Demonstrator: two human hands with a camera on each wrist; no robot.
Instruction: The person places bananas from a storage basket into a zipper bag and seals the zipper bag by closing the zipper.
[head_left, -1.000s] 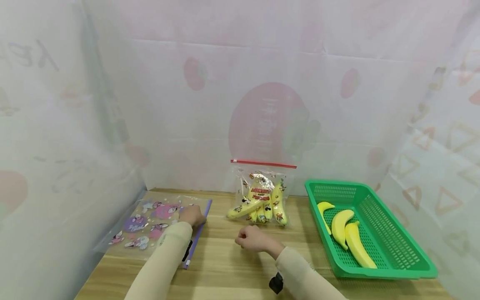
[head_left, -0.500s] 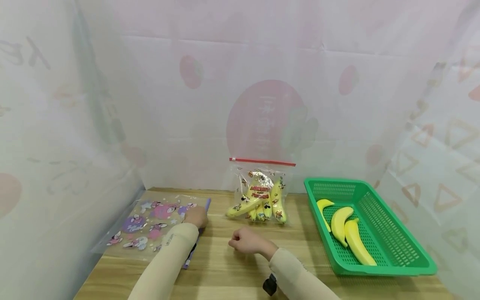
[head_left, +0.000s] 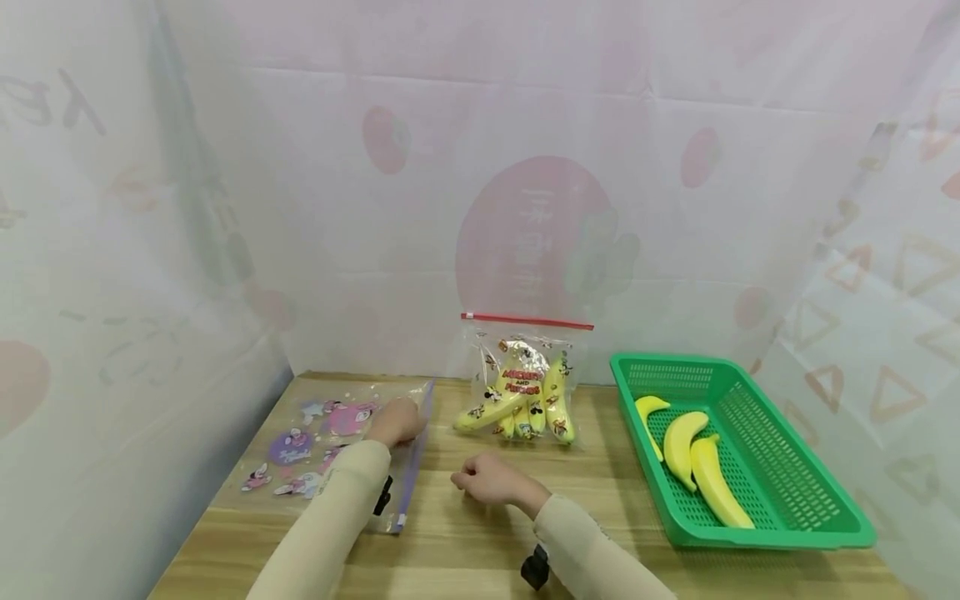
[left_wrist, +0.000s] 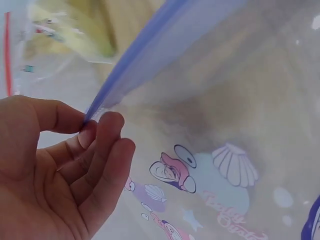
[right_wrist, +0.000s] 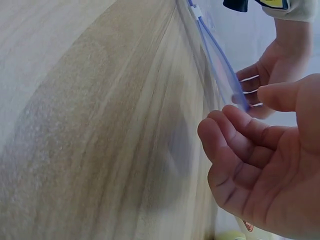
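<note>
A clear zip bag (head_left: 288, 471) with pink and purple cartoon prints lies at the left of the table. My left hand (head_left: 397, 419) pinches its purple zip edge near the far corner. In the left wrist view, thumb and index finger hold that purple strip (left_wrist: 132, 62), which is raised. My right hand (head_left: 491, 479) is near the table's middle, apart from the bag, its fingers loosely curled around nothing. Seen from the right wrist, the purple-edged bag (right_wrist: 220, 65) is just beyond the right fingers.
Against the back sheet stands another clear zip bag (head_left: 522, 385) with a red zip and several bananas inside. At the right, a green basket (head_left: 780, 542) holds 3 bananas (head_left: 681, 450). Printed sheets (head_left: 420, 250) hang around the wooden table.
My left hand has moved slightly up and right, lifting the purple zip edge and drawing the bag to the right. My right hand has shifted a little left.
</note>
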